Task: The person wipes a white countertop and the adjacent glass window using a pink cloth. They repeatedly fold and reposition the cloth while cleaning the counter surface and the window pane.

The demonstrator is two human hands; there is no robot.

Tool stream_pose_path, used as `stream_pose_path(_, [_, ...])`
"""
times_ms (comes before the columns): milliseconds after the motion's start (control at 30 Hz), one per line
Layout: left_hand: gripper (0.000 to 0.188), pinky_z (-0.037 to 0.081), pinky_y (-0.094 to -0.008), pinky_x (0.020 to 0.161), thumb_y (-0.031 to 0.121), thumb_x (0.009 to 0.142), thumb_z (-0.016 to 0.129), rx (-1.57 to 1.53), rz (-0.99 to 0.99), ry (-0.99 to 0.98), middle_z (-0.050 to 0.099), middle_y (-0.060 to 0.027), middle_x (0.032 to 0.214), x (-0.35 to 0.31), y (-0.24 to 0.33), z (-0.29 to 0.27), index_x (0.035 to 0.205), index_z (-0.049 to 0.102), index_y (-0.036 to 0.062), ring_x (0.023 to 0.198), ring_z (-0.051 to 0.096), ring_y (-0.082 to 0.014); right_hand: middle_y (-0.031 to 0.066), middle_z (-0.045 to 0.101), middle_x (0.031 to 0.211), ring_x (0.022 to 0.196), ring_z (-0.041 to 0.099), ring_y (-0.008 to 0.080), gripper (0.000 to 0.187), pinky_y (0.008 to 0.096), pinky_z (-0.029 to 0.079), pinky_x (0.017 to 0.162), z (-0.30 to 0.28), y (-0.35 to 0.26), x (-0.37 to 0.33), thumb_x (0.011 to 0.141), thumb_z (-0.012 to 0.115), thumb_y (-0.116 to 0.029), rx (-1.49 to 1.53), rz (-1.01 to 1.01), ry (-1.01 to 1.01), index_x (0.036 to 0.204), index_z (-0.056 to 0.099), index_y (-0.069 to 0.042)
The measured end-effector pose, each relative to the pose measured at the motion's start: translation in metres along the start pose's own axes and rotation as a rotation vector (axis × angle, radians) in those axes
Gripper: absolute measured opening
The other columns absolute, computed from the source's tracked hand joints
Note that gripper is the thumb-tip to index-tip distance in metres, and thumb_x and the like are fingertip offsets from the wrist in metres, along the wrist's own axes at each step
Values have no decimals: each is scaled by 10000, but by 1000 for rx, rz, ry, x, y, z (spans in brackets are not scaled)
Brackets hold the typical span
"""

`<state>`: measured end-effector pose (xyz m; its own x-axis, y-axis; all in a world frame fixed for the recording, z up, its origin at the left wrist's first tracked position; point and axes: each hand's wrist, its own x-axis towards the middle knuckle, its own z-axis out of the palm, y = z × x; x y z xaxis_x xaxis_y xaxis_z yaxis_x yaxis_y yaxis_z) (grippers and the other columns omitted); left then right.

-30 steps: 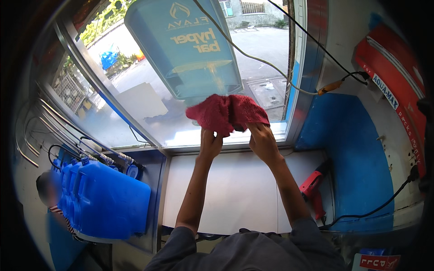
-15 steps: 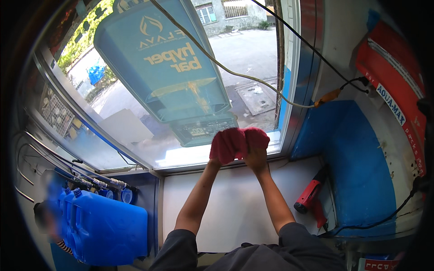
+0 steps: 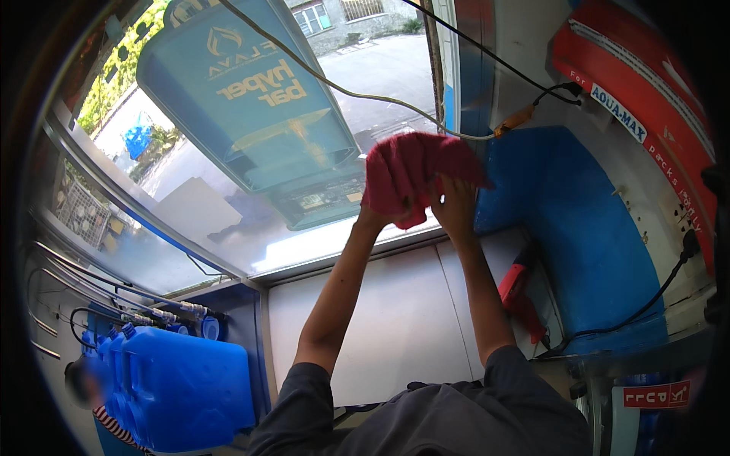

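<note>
A dark red cloth (image 3: 414, 167) is held up in front of the window, over the lower right part of the glass. It hangs spread and folded, with a loose corner reaching right past the window frame. My left hand (image 3: 374, 216) grips its lower left edge, the fingers mostly covered by the fabric. My right hand (image 3: 455, 204) holds the lower right part, thumb and fingers closed on the cloth. Behind it is the window pane (image 3: 388, 83) with a large blue device-shaped sticker (image 3: 251, 99). Both forearms reach up over a white counter (image 3: 365, 327).
A red heat-gun-like tool (image 3: 517, 296) lies on the counter's right side. Blue water jugs (image 3: 186, 387) stand at the left beneath metal pipes and taps (image 3: 152, 308), with a person in a striped sleeve beside them. A pale cable (image 3: 357, 93) droops across the window. A red box (image 3: 639, 99) is at upper right.
Both hands have lifted the cloth up and to the right, away from the window's lower edge. The cloth has opened out from a bunch. The view has turned slightly right.
</note>
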<state>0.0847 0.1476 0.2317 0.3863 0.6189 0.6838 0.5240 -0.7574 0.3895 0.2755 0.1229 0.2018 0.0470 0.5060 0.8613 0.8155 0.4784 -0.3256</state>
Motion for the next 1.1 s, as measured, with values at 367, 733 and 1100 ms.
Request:
stream_pose_path(367, [720, 335, -362, 1137, 224, 744, 752, -331, -336, -189, 528, -148, 1404, -45, -23, 55, 1392, 502, 34, 1337, 464, -273, 244, 628, 1166, 1127, 570, 403, 555, 571, 376, 1014, 45, 38, -84, 877, 610, -246, -70, -97, 13, 1367, 502, -9])
stream_pose_path(733, [579, 210, -383, 1219, 251, 916, 500, 686, -379, -895, 379, -99, 1554, -163, -26, 82, 1475, 416, 127, 1459, 302, -277, 210, 651, 1161, 1171, 566, 395, 343, 594, 301, 1117, 30, 57, -185, 882, 557, -287, -141, 508, -1011, 1088, 651, -30])
stream_pose_path(1100, [573, 239, -451, 1193, 424, 917, 519, 634, -808, -784, 424, -133, 1514, -256, -27, -3, 1403, 488, 122, 1429, 340, -318, 163, 656, 1165, 1121, 611, 325, 448, 639, 328, 1059, 43, -64, -213, 926, 568, -380, 16, -10, -1131, 1242, 579, -61])
